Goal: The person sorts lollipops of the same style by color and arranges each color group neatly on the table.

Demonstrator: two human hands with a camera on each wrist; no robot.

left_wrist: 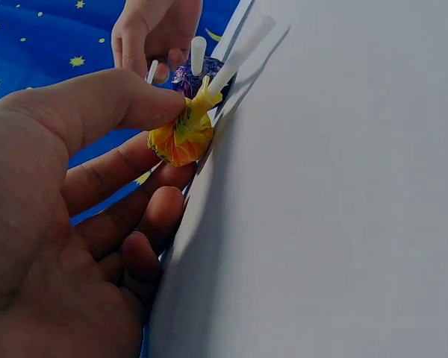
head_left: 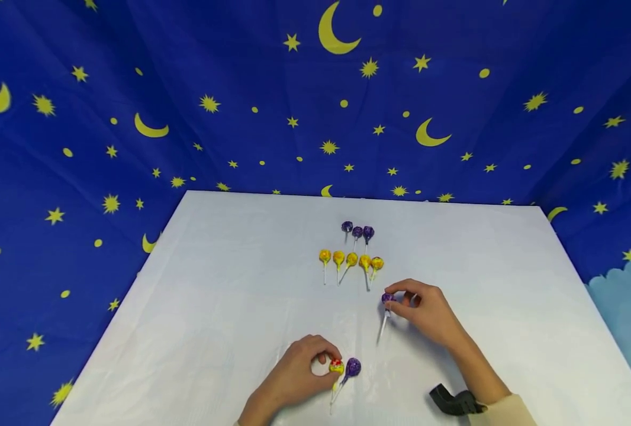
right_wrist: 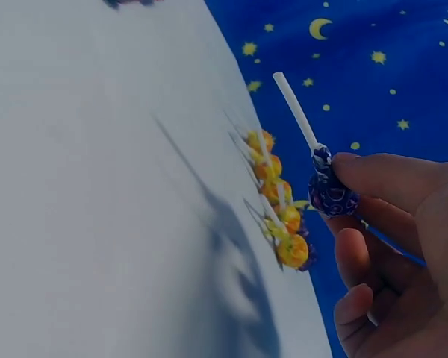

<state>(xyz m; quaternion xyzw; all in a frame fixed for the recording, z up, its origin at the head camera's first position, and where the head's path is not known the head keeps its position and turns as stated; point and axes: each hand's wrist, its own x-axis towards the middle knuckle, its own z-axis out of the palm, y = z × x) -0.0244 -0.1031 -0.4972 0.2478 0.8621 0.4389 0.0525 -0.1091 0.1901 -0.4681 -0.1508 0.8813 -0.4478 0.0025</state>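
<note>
Near the front of the table, my left hand (head_left: pixel 302 368) pinches a yellow lollipop (left_wrist: pixel 181 134) by its wrapped head, between thumb and fingers. Its head shows some red from above. A purple lollipop (head_left: pixel 353 367) lies right beside it, stick toward me. My right hand (head_left: pixel 427 310) holds another purple lollipop (right_wrist: pixel 334 192) by the head, its white stick pointing back toward me in the head view. Beyond that hand is a row of several yellow lollipops (head_left: pixel 351 259), and behind them three purple lollipops (head_left: pixel 357 232).
The white table (head_left: pixel 230 260) carries all the lollipops. A blue curtain (head_left: pixel 273 77) with yellow moons and stars stands around its back and sides. A black strap-like piece (head_left: pixel 454 401) sits at the right wrist, by a beige sleeve (head_left: pixel 507 412).
</note>
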